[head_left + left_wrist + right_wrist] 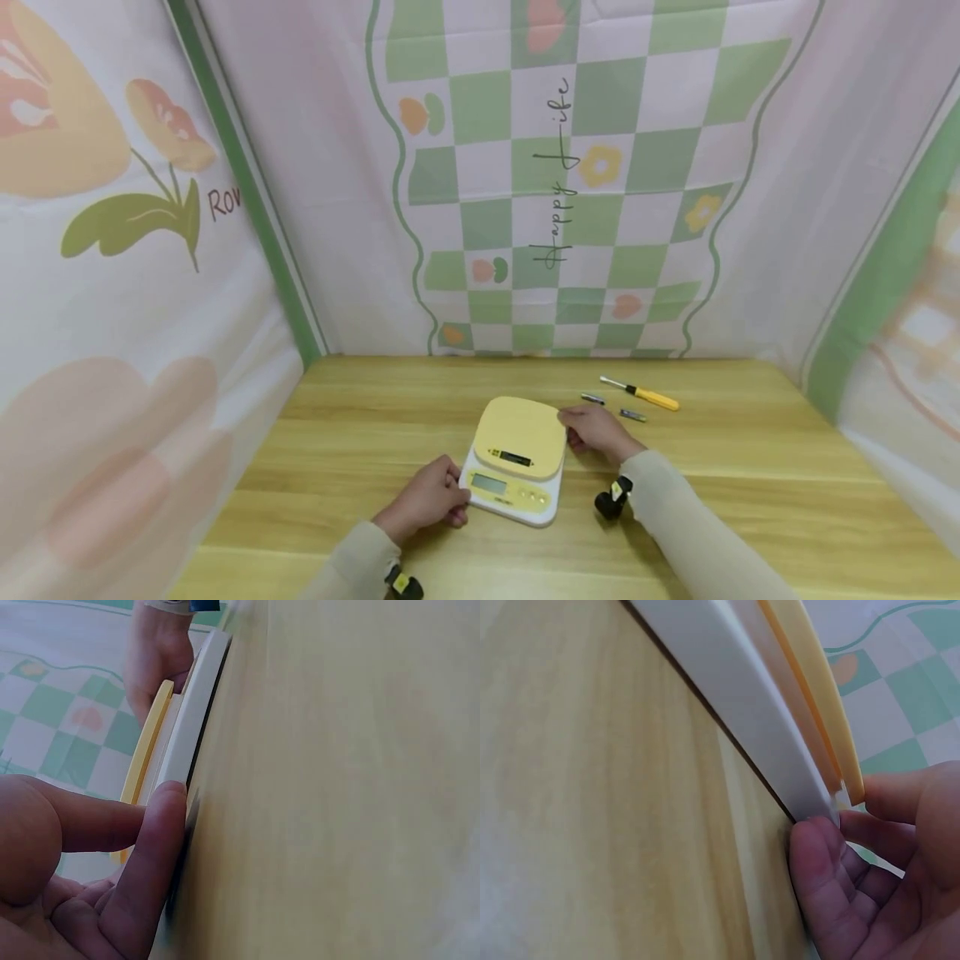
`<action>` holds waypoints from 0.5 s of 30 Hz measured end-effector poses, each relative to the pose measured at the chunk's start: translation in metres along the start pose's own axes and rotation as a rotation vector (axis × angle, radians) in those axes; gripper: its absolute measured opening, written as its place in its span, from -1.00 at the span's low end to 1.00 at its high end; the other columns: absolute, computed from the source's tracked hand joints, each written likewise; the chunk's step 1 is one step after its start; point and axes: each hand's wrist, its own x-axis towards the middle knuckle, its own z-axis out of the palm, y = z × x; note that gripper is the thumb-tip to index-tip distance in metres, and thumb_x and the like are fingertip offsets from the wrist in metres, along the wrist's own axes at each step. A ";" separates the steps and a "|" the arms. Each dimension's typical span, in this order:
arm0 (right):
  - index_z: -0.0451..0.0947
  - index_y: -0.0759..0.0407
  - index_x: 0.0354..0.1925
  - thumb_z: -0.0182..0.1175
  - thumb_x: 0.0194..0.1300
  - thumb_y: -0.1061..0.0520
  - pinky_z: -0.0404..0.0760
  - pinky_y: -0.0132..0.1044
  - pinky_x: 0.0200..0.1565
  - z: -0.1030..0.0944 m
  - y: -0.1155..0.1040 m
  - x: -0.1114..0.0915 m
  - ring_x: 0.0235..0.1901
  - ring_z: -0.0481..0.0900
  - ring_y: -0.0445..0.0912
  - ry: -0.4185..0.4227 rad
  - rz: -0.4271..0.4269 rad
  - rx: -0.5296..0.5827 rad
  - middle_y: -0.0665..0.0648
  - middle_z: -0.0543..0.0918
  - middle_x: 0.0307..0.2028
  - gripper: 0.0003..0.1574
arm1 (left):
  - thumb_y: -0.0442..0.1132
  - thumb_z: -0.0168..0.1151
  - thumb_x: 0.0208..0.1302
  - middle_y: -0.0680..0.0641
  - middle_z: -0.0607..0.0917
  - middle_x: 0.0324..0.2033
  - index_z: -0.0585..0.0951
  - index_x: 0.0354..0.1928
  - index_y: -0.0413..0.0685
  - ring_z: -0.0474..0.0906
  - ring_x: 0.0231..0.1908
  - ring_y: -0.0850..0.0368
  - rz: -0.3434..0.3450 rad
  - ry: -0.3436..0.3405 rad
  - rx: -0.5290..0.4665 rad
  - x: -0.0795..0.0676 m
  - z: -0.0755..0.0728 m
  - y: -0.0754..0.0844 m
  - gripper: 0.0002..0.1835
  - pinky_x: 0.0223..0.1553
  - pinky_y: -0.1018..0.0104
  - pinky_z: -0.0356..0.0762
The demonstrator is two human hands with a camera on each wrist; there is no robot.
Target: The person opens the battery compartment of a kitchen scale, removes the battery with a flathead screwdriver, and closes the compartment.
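A kitchen scale (517,450) with a yellow platform and a white base lies face up on the wooden table, its display (489,483) toward me. My left hand (431,497) pinches its near left edge; in the left wrist view, fingertips meet the white base (191,724). At the far right corner, my right hand (597,430) holds the scale between thumb and fingers. The right wrist view shows those fingertips (815,851) at the end of the white base and by the yellow platform (821,690). The scale's underside is hidden.
Beyond my right hand lie a screwdriver (651,397) with a yellow handle and two small batteries, one (592,398) to the left and one (632,415) nearer me. Patterned cloth (540,208) hangs behind the table (375,417) and along both sides.
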 end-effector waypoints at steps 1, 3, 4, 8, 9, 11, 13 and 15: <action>0.49 0.44 0.16 0.05 0.47 0.07 0.64 -0.24 -0.36 0.000 -0.001 0.001 -0.44 0.57 -0.08 0.000 0.001 -0.005 0.15 0.60 -0.44 -0.49 | -0.45 0.24 0.25 -0.21 0.61 -0.45 0.39 -0.17 -0.25 0.64 -0.57 0.02 0.003 0.000 0.004 0.000 0.000 0.001 -0.78 -0.52 0.21 0.67; 0.51 0.42 0.15 0.06 0.47 0.06 0.64 -0.23 -0.37 0.000 -0.002 0.002 -0.44 0.58 -0.06 0.003 -0.003 -0.016 0.15 0.60 -0.44 -0.51 | -0.44 0.24 0.26 -0.20 0.61 -0.46 0.39 -0.17 -0.25 0.64 -0.57 0.02 0.004 0.000 0.013 -0.002 0.001 0.003 -0.78 -0.53 0.21 0.66; 0.52 0.41 0.14 0.06 0.47 0.06 0.65 -0.23 -0.37 0.001 -0.003 0.003 -0.43 0.58 -0.06 0.004 -0.006 -0.023 0.16 0.61 -0.44 -0.52 | -0.44 0.24 0.27 -0.20 0.61 -0.46 0.39 -0.16 -0.25 0.64 -0.57 0.03 0.002 -0.001 0.016 -0.002 0.001 0.004 -0.79 -0.53 0.21 0.66; 0.53 0.40 0.12 0.05 0.47 0.05 0.66 -0.21 -0.35 0.002 -0.004 0.005 -0.41 0.60 -0.05 -0.006 0.003 -0.023 0.17 0.61 -0.41 -0.52 | -0.42 0.23 0.28 -0.19 0.62 -0.46 0.39 -0.16 -0.23 0.64 -0.56 0.02 -0.020 -0.006 0.029 -0.004 0.001 0.005 -0.79 -0.54 0.22 0.65; 0.53 0.41 0.13 0.05 0.47 0.05 0.66 -0.21 -0.35 0.002 -0.003 0.006 -0.41 0.60 -0.05 -0.011 0.007 -0.018 0.17 0.61 -0.41 -0.52 | -0.42 0.24 0.28 -0.19 0.62 -0.45 0.40 -0.15 -0.23 0.64 -0.55 0.02 -0.026 -0.007 0.030 -0.005 0.002 0.005 -0.79 -0.53 0.22 0.66; 0.51 0.42 0.14 0.06 0.47 0.05 0.67 -0.20 -0.35 0.001 -0.003 0.007 -0.41 0.60 -0.05 -0.020 0.018 -0.002 0.17 0.60 -0.40 -0.50 | -0.41 0.24 0.28 -0.18 0.63 -0.45 0.40 -0.15 -0.22 0.64 -0.55 0.02 -0.034 -0.006 0.037 -0.005 0.002 0.004 -0.79 -0.53 0.22 0.65; 0.50 0.43 0.15 0.07 0.46 0.05 0.67 -0.20 -0.36 0.000 -0.003 0.009 -0.42 0.60 -0.05 -0.029 0.030 0.023 0.18 0.61 -0.41 -0.49 | -0.41 0.24 0.27 -0.18 0.63 -0.45 0.40 -0.15 -0.22 0.64 -0.55 0.01 -0.034 -0.005 0.040 -0.005 0.002 0.004 -0.78 -0.53 0.22 0.65; 0.50 0.43 0.15 0.09 0.45 0.05 0.67 -0.20 -0.38 -0.001 -0.004 0.010 -0.44 0.59 -0.05 -0.036 0.040 0.049 0.19 0.60 -0.43 -0.49 | -0.41 0.25 0.27 -0.18 0.63 -0.46 0.40 -0.16 -0.22 0.64 -0.56 0.01 -0.027 -0.006 0.044 -0.005 0.003 0.005 -0.78 -0.54 0.22 0.65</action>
